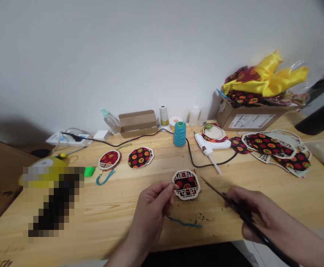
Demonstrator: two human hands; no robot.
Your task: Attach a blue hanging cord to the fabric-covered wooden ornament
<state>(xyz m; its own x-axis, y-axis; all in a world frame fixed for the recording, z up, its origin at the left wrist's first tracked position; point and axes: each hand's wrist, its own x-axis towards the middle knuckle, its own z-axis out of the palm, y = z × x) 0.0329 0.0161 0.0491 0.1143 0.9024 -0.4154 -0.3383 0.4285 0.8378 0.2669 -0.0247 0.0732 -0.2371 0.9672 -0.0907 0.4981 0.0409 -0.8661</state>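
Note:
My left hand [156, 202] pinches the left edge of a scalloped pale wooden frame [177, 193] between thumb and fingers. Dark fabric with red and orange round motifs [188, 183] fills its middle, between lattice cut-outs at top and bottom. A blue cord [185, 223] trails over the table below this hand; its upper end is hidden by the fingers. To the right, my right hand [257, 213] is closed around long, dark, pointed scissors [238, 208], slightly blurred. Their tip points up and left, a small gap from the frame's right edge.
Dark scraps [202, 217] dot the wooden table. Behind stand a blue thread cone [180, 134] and a white glue gun [212, 144] with its black cable. More fabric-backed frames [278, 148] pile up at right, before a carton [247, 118] of cloth. A round piece [109, 160] lies left.

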